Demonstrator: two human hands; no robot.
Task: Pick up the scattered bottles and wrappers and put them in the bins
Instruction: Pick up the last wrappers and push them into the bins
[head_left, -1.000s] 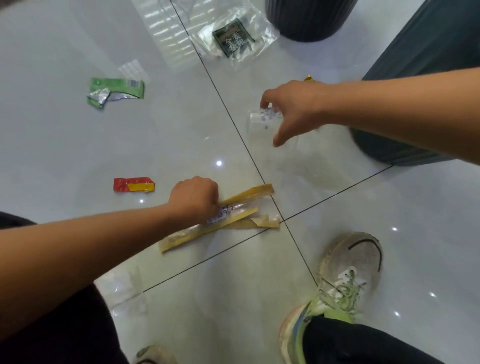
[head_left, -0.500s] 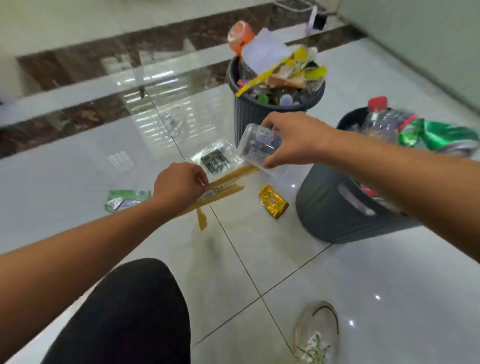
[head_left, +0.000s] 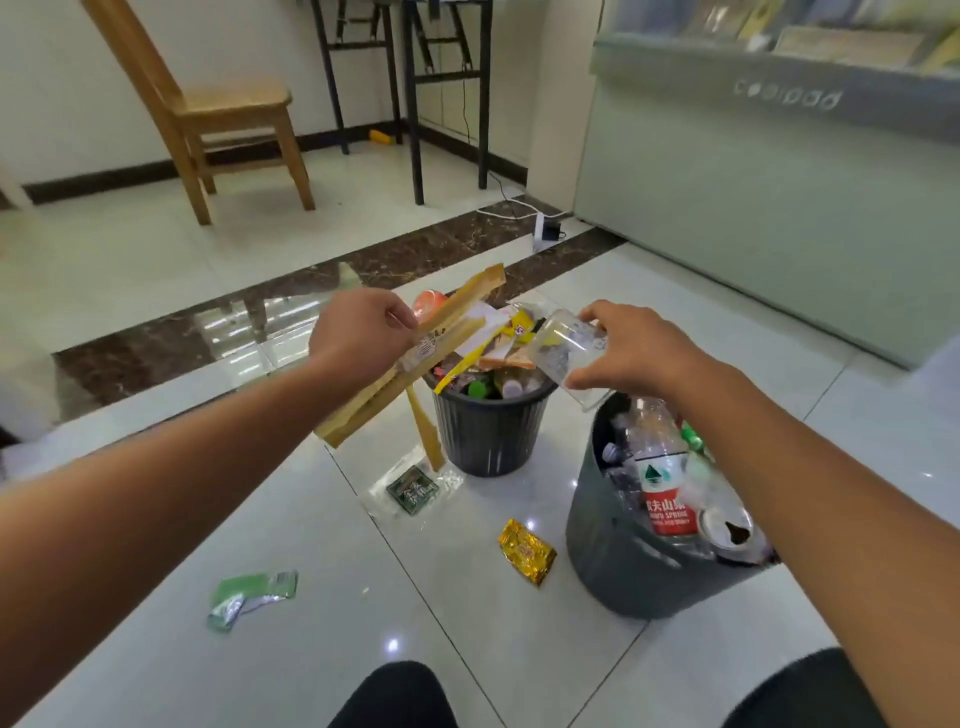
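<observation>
My left hand (head_left: 363, 332) grips a long yellow-edged clear wrapper (head_left: 457, 317), raised just left of the black ribbed bin (head_left: 488, 436), which is heaped with wrappers. My right hand (head_left: 631, 351) holds a clear plastic cup (head_left: 563, 345) by its side, tilted between the black bin and the grey bin (head_left: 623, 566). The grey bin holds bottles, among them one with a red label (head_left: 665, 499), and a can. On the floor lie a clear packet with a dark green card (head_left: 413, 491), a gold foil wrapper (head_left: 527, 552) and a green wrapper (head_left: 252, 595).
A wooden chair (head_left: 218, 114) stands at the back left, black table legs (head_left: 415, 104) behind it, and a pale counter (head_left: 753, 208) fills the right. A power strip with cables (head_left: 543, 228) lies on the dark marble band. My knees (head_left: 395, 696) are at the bottom edge.
Both hands have lifted their items off the floor and carried them up to the bins; the view rose from the floor to the room. The cup now hangs over the bins.
</observation>
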